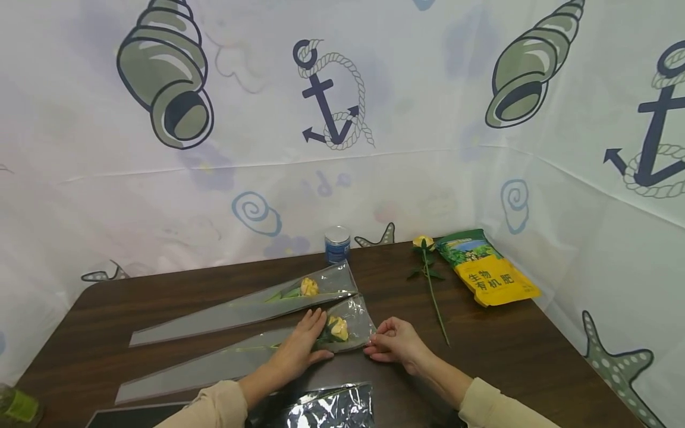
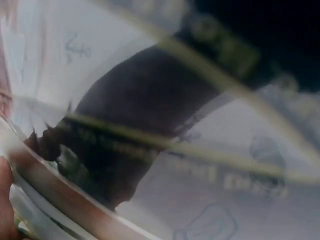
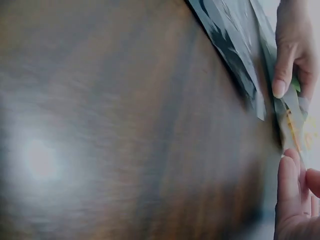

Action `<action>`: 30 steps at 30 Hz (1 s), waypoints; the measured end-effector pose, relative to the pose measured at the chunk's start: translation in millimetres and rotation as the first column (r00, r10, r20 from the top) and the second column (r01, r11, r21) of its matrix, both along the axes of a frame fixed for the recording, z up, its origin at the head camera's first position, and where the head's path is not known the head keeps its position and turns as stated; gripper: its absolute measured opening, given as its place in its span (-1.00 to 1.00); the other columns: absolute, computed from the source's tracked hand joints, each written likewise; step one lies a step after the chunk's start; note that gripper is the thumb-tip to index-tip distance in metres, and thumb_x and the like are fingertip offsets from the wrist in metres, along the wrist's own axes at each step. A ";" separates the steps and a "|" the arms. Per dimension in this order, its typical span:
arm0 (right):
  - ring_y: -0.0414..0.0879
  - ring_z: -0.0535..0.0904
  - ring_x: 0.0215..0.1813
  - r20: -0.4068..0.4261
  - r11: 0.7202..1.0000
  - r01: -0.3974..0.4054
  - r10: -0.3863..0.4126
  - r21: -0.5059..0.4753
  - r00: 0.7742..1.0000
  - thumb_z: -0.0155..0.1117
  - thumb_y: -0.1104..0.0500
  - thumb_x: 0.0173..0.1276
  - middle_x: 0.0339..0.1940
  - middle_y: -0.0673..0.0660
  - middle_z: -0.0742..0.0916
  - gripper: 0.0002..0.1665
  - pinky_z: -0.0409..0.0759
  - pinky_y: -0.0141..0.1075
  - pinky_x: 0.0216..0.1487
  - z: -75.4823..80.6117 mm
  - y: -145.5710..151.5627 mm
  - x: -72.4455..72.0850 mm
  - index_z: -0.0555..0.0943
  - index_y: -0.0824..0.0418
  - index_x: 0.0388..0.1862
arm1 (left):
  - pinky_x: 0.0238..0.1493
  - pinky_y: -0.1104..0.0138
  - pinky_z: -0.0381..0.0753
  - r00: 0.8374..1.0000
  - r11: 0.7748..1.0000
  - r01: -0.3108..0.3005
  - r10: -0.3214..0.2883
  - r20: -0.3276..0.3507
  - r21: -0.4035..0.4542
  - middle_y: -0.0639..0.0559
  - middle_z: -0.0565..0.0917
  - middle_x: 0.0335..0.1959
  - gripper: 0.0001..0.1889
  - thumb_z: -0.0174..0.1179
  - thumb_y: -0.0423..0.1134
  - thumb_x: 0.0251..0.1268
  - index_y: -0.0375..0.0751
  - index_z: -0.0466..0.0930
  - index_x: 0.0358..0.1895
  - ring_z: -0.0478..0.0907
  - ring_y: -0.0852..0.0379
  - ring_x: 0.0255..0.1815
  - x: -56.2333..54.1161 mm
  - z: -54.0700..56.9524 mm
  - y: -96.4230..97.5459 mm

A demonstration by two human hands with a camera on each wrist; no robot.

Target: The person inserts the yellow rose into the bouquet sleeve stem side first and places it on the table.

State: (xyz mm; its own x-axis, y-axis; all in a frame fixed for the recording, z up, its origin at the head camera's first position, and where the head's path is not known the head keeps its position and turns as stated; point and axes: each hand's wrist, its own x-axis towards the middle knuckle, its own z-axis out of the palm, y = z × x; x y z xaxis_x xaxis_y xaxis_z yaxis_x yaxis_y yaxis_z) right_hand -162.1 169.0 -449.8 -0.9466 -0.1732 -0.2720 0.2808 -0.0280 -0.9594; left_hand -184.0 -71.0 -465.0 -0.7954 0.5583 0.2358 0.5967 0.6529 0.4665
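A clear plastic flower sleeve (image 1: 198, 362) with a yellow rose (image 1: 337, 328) inside lies across the table in the head view. My left hand (image 1: 301, 346) rests flat on it with fingers extended, just left of the bloom. At the sleeve's wide right end, my right hand (image 1: 398, 346) pinches the lower corner of the plastic. The right wrist view shows the right fingers (image 3: 289, 182) at the sleeve's edge, with the left hand (image 3: 296, 55) farther along it. The left wrist view is blurred, and only part of a finger (image 2: 5, 200) appears at its edge.
Behind lies another sleeved yellow rose (image 1: 308, 286). Shiny dark-backed sleeves (image 1: 332, 407) are at the front. A blue can (image 1: 337, 245) stands at the back. To the right are a loose rose (image 1: 433, 285) and a yellow-green fertilizer bag (image 1: 489, 270). A green jar (image 1: 20, 406) sits front left.
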 end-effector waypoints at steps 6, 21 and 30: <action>-0.10 0.71 -0.34 0.066 0.999 -0.051 0.051 -0.010 0.996 0.18 0.40 0.29 -0.35 0.16 0.74 -0.68 0.67 -0.30 -0.32 -4.7 5.8 9.9 0.26 0.43 -0.10 | 0.24 -0.21 0.18 0.999 0.997 0.045 -0.044 0.028 -0.060 -0.52 0.20 0.33 -0.22 0.29 -0.13 0.13 -0.63 0.22 0.28 0.09 -0.48 0.34 0.2 -0.7 -4.1; -0.15 0.70 -0.35 0.120 0.993 -0.106 0.111 -0.050 0.987 0.10 0.37 0.35 -0.42 0.08 0.74 -0.91 0.66 -0.32 -0.29 -7.0 8.6 4.3 0.46 0.36 -0.19 | 0.31 -0.20 0.08 1.000 0.999 -0.013 0.012 -0.028 -0.039 -0.48 0.09 0.39 0.01 0.38 0.00 -0.02 -0.56 0.07 0.37 -0.02 -0.40 0.42 4.4 2.5 -10.6; -0.15 0.70 -0.34 0.101 0.994 -0.084 0.091 -0.072 0.991 0.11 0.36 0.35 -0.39 0.10 0.74 -0.84 0.66 -0.33 -0.28 -6.1 2.4 2.3 0.43 0.41 -0.13 | 0.27 -0.20 0.16 0.997 0.992 -0.064 0.059 -0.050 -0.104 -0.48 0.18 0.35 -0.12 0.32 -0.01 0.08 -0.59 0.18 0.31 0.07 -0.42 0.38 4.9 -1.6 -18.1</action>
State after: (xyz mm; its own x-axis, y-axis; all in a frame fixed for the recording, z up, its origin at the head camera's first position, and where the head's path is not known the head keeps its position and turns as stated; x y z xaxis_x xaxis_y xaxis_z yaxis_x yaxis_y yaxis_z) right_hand -159.9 171.4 -456.0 -0.8940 -0.2757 -0.3532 0.3834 -0.0628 -0.9215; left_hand -179.1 -89.1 -466.6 -0.8185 0.5324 0.2158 0.5733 0.7333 0.3656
